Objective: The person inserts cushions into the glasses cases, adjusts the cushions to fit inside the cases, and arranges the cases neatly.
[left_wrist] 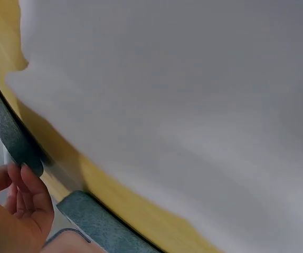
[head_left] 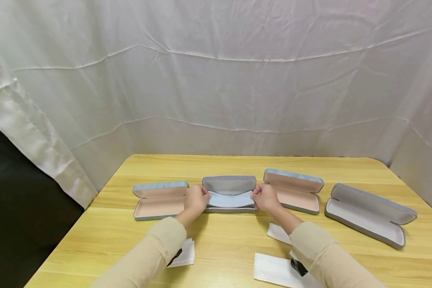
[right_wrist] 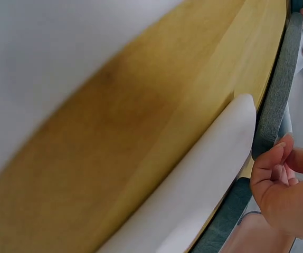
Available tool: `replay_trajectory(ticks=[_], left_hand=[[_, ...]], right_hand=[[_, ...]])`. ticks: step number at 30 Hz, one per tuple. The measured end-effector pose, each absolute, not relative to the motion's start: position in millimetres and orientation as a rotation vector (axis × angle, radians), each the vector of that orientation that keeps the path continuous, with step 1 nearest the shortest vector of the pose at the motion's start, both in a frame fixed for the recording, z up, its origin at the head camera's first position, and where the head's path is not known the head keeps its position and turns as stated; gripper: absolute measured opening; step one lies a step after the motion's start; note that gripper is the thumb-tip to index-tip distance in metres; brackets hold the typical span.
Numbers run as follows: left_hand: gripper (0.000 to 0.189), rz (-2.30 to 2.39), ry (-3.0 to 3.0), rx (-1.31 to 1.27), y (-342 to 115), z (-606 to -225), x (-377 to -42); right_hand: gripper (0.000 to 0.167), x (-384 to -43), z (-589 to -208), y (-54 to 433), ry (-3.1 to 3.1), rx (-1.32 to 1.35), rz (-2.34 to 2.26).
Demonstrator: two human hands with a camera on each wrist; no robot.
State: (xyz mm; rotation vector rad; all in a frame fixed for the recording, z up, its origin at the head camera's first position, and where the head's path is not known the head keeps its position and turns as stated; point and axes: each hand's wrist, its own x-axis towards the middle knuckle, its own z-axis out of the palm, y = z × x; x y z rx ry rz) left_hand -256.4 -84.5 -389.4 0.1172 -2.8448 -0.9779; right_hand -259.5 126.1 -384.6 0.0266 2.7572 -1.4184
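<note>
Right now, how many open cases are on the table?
4: leftmost case, partly behind left hand; second case, in the centre; third case, partly behind right hand; rightmost case, at far right.

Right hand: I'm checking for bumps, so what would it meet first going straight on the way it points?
Past the pale blue cloth it pinches, the right hand would probably first meet the raised lid behind that cloth, though depth is unclear.

No text, label, brand, number or sign can be read in the head view or in either wrist view.
</note>
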Motion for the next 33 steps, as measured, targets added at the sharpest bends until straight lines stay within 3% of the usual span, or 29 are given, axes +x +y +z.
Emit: replay_trajectory(ticks=[9, 18, 23, 27, 33], left_hand=[[0.050, -0.811, -2.909, 0.180, -75.6, -385.4, -255.4], [0.018, -0.576, -2.980, 0.249, -74.2, -383.8, -255.9], [0.029, -0.583, -2.983, 0.199, -77.8, -385.4, -253.8], [0.022, -0.835, -2.920, 0.119, -86.9, -389.3, -247.4], [0.057, -1.238, -2.762, -0.087, -100.7, -397.6, -241.0]], right_hand=[[0.016, -256.8, -384.3, 121.7, 2.813, 0.078, -1.402], [0.018, -255.2, -384.2, 119.9, 2.829, 0.091, -1.401], [0.019, -255.3, -384.7, 122.1, 2.890, 0.047, -1.321], [0.020, -257.0, -382.5, 128.5, 3.013, -0.118, -1.142], [0.015, -260.4, -365.2, 140.9, 3.172, -0.338, -1.042]])
